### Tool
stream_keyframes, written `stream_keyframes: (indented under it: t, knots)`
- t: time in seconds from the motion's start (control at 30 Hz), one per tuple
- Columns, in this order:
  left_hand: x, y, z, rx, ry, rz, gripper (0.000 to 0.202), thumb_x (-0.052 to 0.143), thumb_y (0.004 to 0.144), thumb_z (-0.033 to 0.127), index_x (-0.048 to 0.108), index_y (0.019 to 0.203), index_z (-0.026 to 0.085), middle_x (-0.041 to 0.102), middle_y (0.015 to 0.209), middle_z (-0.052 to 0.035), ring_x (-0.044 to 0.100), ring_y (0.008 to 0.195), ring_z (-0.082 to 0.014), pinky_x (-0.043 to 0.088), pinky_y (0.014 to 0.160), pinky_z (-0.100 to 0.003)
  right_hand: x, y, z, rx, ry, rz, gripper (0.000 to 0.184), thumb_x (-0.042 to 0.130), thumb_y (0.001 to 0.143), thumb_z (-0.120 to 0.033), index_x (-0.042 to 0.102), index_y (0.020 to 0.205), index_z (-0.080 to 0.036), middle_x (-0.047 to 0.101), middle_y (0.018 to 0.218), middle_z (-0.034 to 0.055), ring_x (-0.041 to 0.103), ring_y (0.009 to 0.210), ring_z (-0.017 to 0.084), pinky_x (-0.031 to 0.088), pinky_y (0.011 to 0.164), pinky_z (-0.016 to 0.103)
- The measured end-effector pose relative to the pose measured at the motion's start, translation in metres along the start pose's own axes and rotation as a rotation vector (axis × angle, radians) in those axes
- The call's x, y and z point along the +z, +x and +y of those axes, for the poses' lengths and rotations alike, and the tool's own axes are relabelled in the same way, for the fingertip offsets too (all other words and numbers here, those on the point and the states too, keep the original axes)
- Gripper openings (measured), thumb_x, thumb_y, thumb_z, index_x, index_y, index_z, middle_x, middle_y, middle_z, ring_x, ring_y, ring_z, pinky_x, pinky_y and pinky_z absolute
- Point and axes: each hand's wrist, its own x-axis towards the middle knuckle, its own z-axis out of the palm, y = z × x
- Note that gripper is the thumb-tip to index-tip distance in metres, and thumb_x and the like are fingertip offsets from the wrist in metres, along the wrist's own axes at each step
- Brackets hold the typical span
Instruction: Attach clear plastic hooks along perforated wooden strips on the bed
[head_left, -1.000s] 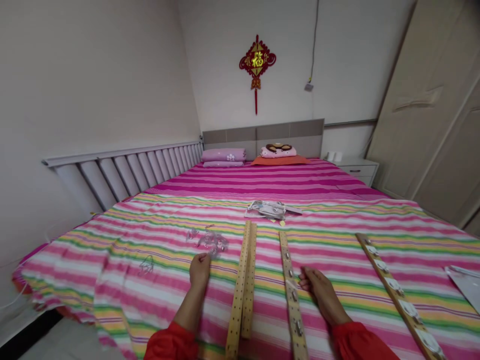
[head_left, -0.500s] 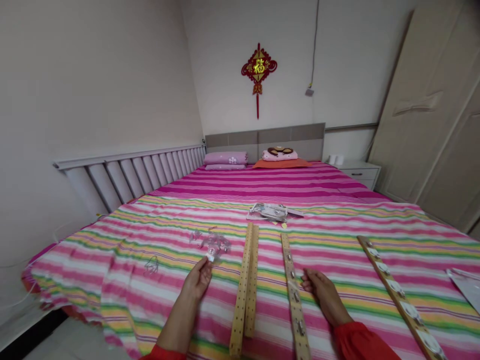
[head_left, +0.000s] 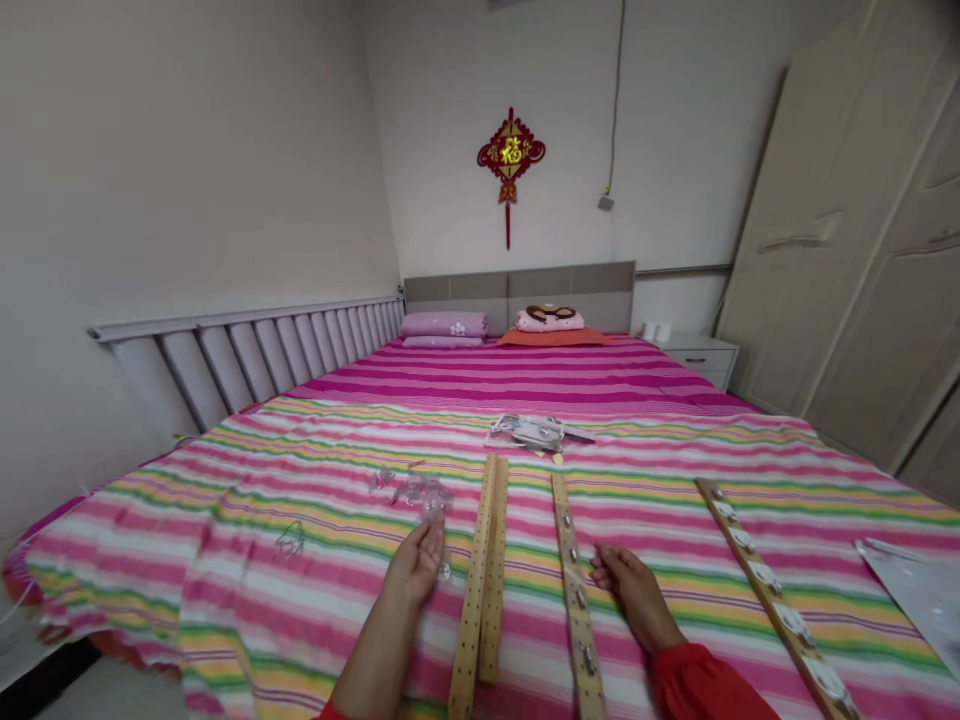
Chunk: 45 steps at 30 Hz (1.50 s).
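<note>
My left hand point(head_left: 420, 562) is over the bed, its fingers drawn together at the near edge of some small clear plastic packets point(head_left: 424, 490). What its fingers hold, if anything, is too small to make out. Just right of that hand shows a small round pale piece point(head_left: 444, 571). My right hand point(head_left: 631, 590), fingers curled, rests beside a wooden strip point(head_left: 576, 600) carrying several small metal fittings. Whatever those fingers hold is hidden. Between the hands lie two wooden strips with rows of holes point(head_left: 472, 610), side by side.
Further right lies a wooden strip with round white pieces point(head_left: 776, 595). A clear plastic bag with grey contents point(head_left: 529, 432) sits beyond the strips. Thin clear scraps point(head_left: 289, 540) are at left, and a plastic sheet point(head_left: 911, 590) is at the right edge. Striped cloth point(head_left: 337, 620) covers the bed.
My left hand has shifted slightly right beside the packets; a small round piece now shows next to it. My right hand stays beside the wooden strip. The view has tilted slightly.
</note>
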Motion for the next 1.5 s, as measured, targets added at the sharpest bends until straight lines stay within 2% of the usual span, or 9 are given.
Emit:
stream_keyframes:
  t: [0.17, 0.37, 0.53, 0.67, 0.83, 0.97, 1.07, 1.33, 1.5]
  knots:
    - [-0.002, -0.006, -0.005, 0.233, 0.12, -0.099, 0.009, 0.058, 0.08, 0.004, 0.058, 0.081, 0.013, 0.072, 0.084, -0.0091, 0.07, 0.08, -0.0153, 0.057, 0.068, -0.021, 0.0, 0.001, 0.001, 0.002, 0.016, -0.008, 0.029, 0.082, 0.049, -0.036, 0.064, 0.061, -0.016, 0.063, 0.054, -0.0012, 0.055, 0.044, 0.01, 0.045, 0.042, 0.021]
    - [-0.001, -0.048, -0.015, 0.908, 0.818, -0.318, 0.016, 0.063, 0.078, 0.031, 0.063, 0.086, 0.017, 0.071, 0.098, -0.0096, 0.066, 0.099, -0.0222, 0.054, 0.083, -0.033, -0.003, -0.002, -0.008, 0.063, 0.06, -0.02, 0.029, 0.08, 0.051, -0.032, 0.064, 0.068, -0.015, 0.063, 0.054, 0.0001, 0.055, 0.044, 0.01, 0.044, 0.041, 0.021]
    - [-0.002, -0.083, -0.025, 1.518, 1.248, -0.488, 0.019, 0.054, 0.083, 0.016, 0.065, 0.097, 0.022, 0.068, 0.111, -0.0078, 0.062, 0.107, -0.02, 0.053, 0.087, -0.031, 0.017, -0.032, -0.034, -0.001, -0.062, -0.048, 0.032, 0.078, 0.056, -0.042, 0.063, 0.066, -0.015, 0.061, 0.053, -0.0007, 0.049, 0.038, 0.008, 0.032, 0.036, 0.019]
    - [0.002, -0.095, -0.043, 1.723, 1.306, -0.58, 0.027, 0.051, 0.083, 0.007, 0.062, 0.104, 0.021, 0.066, 0.113, -0.0085, 0.061, 0.109, -0.018, 0.052, 0.09, -0.028, 0.048, -0.075, -0.056, -0.035, -0.133, -0.28, 0.033, 0.074, 0.064, -0.047, 0.062, 0.064, -0.016, 0.06, 0.053, -0.0015, 0.046, 0.039, 0.008, 0.034, 0.04, 0.021]
    - [0.012, -0.105, -0.061, 1.76, 1.28, -0.66, 0.027, 0.05, 0.084, 0.007, 0.06, 0.105, 0.019, 0.065, 0.114, -0.0108, 0.06, 0.11, -0.0178, 0.052, 0.088, -0.026, 0.067, -0.107, -0.066, -0.162, -0.147, -0.283, 0.031, 0.068, 0.072, -0.049, 0.064, 0.072, -0.018, 0.058, 0.058, -0.0024, 0.046, 0.046, 0.01, 0.034, 0.044, 0.022]
    - [0.019, -0.113, -0.063, 1.761, 1.377, -0.831, 0.026, 0.049, 0.084, 0.007, 0.06, 0.104, 0.019, 0.066, 0.112, -0.0112, 0.06, 0.108, -0.0167, 0.052, 0.089, -0.026, 0.056, -0.105, -0.078, -0.367, -0.266, -0.223, 0.029, 0.064, 0.076, -0.047, 0.069, 0.084, -0.019, 0.063, 0.07, 0.0015, 0.055, 0.064, 0.016, 0.042, 0.058, 0.026]
    - [0.025, -0.118, -0.062, 1.734, 1.482, -0.989, 0.025, 0.048, 0.086, 0.011, 0.062, 0.104, 0.02, 0.068, 0.108, -0.0084, 0.063, 0.102, -0.0149, 0.052, 0.086, -0.023, 0.046, -0.102, -0.087, -0.518, -0.441, -0.354, 0.025, 0.062, 0.079, -0.044, 0.072, 0.082, -0.021, 0.064, 0.08, 0.0049, 0.059, 0.075, 0.019, 0.045, 0.065, 0.029]
    - [0.046, -0.132, -0.053, 1.071, 1.726, -1.079, 0.035, 0.046, 0.09, 0.025, 0.054, 0.123, 0.032, 0.069, 0.111, 0.0036, 0.065, 0.097, -0.0132, 0.051, 0.084, -0.021, 0.035, -0.103, -0.104, -0.652, -0.629, -0.587, 0.019, 0.059, 0.084, -0.035, 0.073, 0.082, -0.023, 0.063, 0.078, 0.0056, 0.059, 0.079, 0.019, 0.046, 0.071, 0.031]
    - [0.045, -0.12, -0.052, 1.411, 1.657, -1.098, 0.035, 0.047, 0.089, 0.021, 0.057, 0.12, 0.032, 0.065, 0.119, -0.0009, 0.062, 0.104, -0.0156, 0.05, 0.087, -0.027, 0.031, -0.095, -0.1, -0.624, -0.62, -0.539, 0.02, 0.058, 0.085, -0.035, 0.069, 0.079, -0.02, 0.06, 0.073, 0.0038, 0.057, 0.068, 0.017, 0.045, 0.062, 0.028]
